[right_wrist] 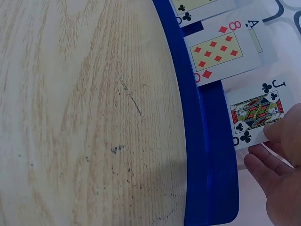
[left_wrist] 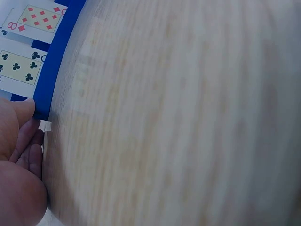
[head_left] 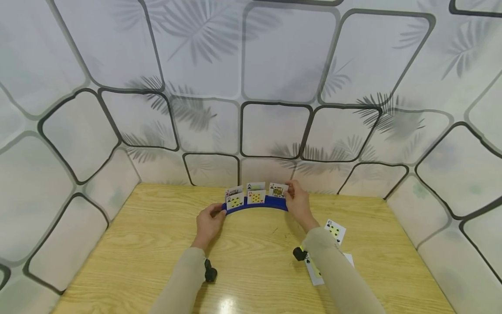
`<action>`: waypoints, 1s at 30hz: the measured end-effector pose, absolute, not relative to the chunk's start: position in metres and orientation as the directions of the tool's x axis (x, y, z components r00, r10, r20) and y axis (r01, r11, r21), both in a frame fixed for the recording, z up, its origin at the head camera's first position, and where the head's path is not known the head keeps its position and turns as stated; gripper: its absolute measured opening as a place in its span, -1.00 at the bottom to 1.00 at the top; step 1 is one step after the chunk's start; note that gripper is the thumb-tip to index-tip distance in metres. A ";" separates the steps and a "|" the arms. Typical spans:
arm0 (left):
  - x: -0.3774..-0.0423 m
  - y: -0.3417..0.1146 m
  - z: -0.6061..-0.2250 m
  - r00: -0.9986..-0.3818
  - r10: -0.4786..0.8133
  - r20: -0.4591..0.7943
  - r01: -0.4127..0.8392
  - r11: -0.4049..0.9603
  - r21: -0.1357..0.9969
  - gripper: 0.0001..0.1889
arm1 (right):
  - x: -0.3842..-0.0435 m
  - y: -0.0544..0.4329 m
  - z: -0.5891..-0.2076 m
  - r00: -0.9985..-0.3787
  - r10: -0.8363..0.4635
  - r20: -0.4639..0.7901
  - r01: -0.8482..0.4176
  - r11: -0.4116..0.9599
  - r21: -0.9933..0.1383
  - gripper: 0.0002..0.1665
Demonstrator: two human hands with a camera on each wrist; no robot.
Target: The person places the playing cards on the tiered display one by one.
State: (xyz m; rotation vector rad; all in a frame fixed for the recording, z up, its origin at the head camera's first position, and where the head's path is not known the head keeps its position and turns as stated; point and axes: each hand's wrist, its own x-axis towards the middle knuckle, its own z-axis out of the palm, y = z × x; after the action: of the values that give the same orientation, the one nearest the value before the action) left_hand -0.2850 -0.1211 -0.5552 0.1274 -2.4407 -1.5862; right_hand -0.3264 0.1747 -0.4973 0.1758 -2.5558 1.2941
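- Seemingly left: loose white playing cards on the yellow wooden desk, right of the curved blue plastic holder.
- Left hand: fingers pinching the holder's left end.
- Holder's front: two cards standing.
- Holder's back: three, the right hand's fingers pinching the white jack of clubs.

Curved blue rack on yellow wooden table. In rack: white rectangular eight-of-diamonds card before white ace card, left of white jack-of-clubs card. Loose white playing card right of rack.
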 end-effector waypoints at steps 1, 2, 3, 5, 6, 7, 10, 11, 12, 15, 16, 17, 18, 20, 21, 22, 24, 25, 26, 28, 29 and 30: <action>-0.285 -0.121 -0.555 -0.971 -0.196 0.140 0.050 0.409 0.911 -0.72 | -0.327 0.175 -0.497 -0.956 0.013 0.293 -0.228 0.595 -0.771 -0.60; -0.285 -0.121 -0.555 -0.971 -0.195 0.140 0.050 0.407 0.912 -0.71 | -0.327 0.176 -0.496 -0.956 0.015 0.292 -0.228 0.591 -0.774 -0.59; -0.285 -0.121 -0.554 -0.971 -0.193 0.140 0.051 0.406 0.913 -0.71 | -0.326 0.176 -0.495 -0.956 0.016 0.293 -0.228 0.587 -0.777 -0.58; -0.284 -0.121 -0.554 -0.971 -0.192 0.139 0.051 0.405 0.913 -0.71 | -0.326 0.177 -0.494 -0.954 0.023 0.299 -0.231 0.581 -0.781 -0.56; -0.284 -0.121 -0.554 -0.972 -0.191 0.138 0.051 0.402 0.914 -0.71 | -0.325 0.178 -0.493 -0.953 0.025 0.301 -0.232 0.577 -0.783 -0.56; -0.284 -0.121 -0.554 -0.972 -0.191 0.137 0.050 0.402 0.914 -0.71 | -0.324 0.179 -0.492 -0.954 0.029 0.299 -0.229 0.573 -0.787 -0.56; -0.284 -0.121 -0.554 -0.972 -0.192 0.134 0.049 0.395 0.917 -0.71 | -0.320 0.183 -0.489 -0.955 0.032 0.296 -0.225 0.572 -0.789 -0.55; -0.284 -0.121 -0.554 -0.972 -0.192 0.133 0.049 0.392 0.919 -0.71 | -0.318 0.184 -0.488 -0.955 0.032 0.294 -0.224 0.573 -0.788 -0.55; -0.284 -0.121 -0.553 -0.973 -0.191 0.133 0.049 0.391 0.919 -0.71 | -0.317 0.186 -0.488 -0.955 0.032 0.294 -0.223 0.577 -0.786 -0.55; -0.284 -0.121 -0.553 -0.973 -0.188 0.135 0.052 0.391 0.919 -0.71 | -0.312 0.191 -0.486 -0.954 0.024 0.298 -0.227 0.592 -0.773 -0.54; -0.283 -0.121 -0.552 -0.973 -0.186 0.137 0.054 0.394 0.918 -0.71 | -0.311 0.193 -0.486 -0.955 0.021 0.294 -0.225 0.595 -0.771 -0.54; -0.283 -0.121 -0.553 -0.973 -0.185 0.139 0.055 0.397 0.916 -0.71 | -0.309 0.195 -0.485 -0.956 0.013 0.292 -0.225 0.602 -0.766 -0.54; -0.283 -0.121 -0.553 -0.973 -0.184 0.140 0.057 0.398 0.915 -0.71 | -0.307 0.197 -0.485 -0.958 0.006 0.287 -0.225 0.606 -0.763 -0.53; -0.283 -0.121 -0.553 -0.973 -0.183 0.141 0.058 0.400 0.915 -0.71 | -0.302 0.201 -0.483 -0.961 -0.009 0.277 -0.221 0.625 -0.749 -0.52; -0.283 -0.120 -0.553 -0.973 -0.182 0.140 0.057 0.400 0.915 -0.71 | -0.300 0.204 -0.482 -0.962 -0.016 0.272 -0.220 0.633 -0.742 -0.51; -0.283 -0.120 -0.553 -0.974 -0.181 0.139 0.056 0.401 0.914 -0.71 | -0.298 0.206 -0.481 -0.963 -0.023 0.269 -0.220 0.643 -0.734 -0.51; -0.283 -0.120 -0.553 -0.974 -0.182 0.136 0.054 0.396 0.917 -0.71 | -0.292 0.211 -0.479 -0.965 -0.029 0.261 -0.217 0.649 -0.730 -0.52; -0.283 -0.120 -0.553 -0.974 -0.183 0.137 0.054 0.396 0.917 -0.71 | -0.290 0.213 -0.478 -0.965 -0.033 0.259 -0.217 0.654 -0.724 -0.52; -0.283 -0.120 -0.553 -0.973 -0.183 0.138 0.056 0.394 0.918 -0.71 | -0.287 0.215 -0.477 -0.965 -0.035 0.259 -0.217 0.658 -0.721 -0.52; -0.283 -0.121 -0.553 -0.973 -0.186 0.138 0.056 0.392 0.918 -0.71 | -0.282 0.220 -0.476 -0.965 -0.041 0.258 -0.219 0.666 -0.713 -0.51; -0.284 -0.121 -0.553 -0.972 -0.187 0.140 0.057 0.391 0.919 -0.71 | -0.280 0.222 -0.475 -0.964 -0.043 0.262 -0.223 0.669 -0.709 -0.51; -0.284 -0.121 -0.553 -0.972 -0.188 0.141 0.058 0.390 0.919 -0.72 | -0.278 0.225 -0.476 -0.962 -0.047 0.269 -0.229 0.676 -0.700 -0.50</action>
State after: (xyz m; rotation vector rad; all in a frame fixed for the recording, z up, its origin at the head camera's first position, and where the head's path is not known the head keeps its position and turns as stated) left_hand -0.2837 -0.1213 -0.5531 0.1153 -2.4261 -1.6169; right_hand -0.2777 0.2247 -0.4756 0.2223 -2.6615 1.1582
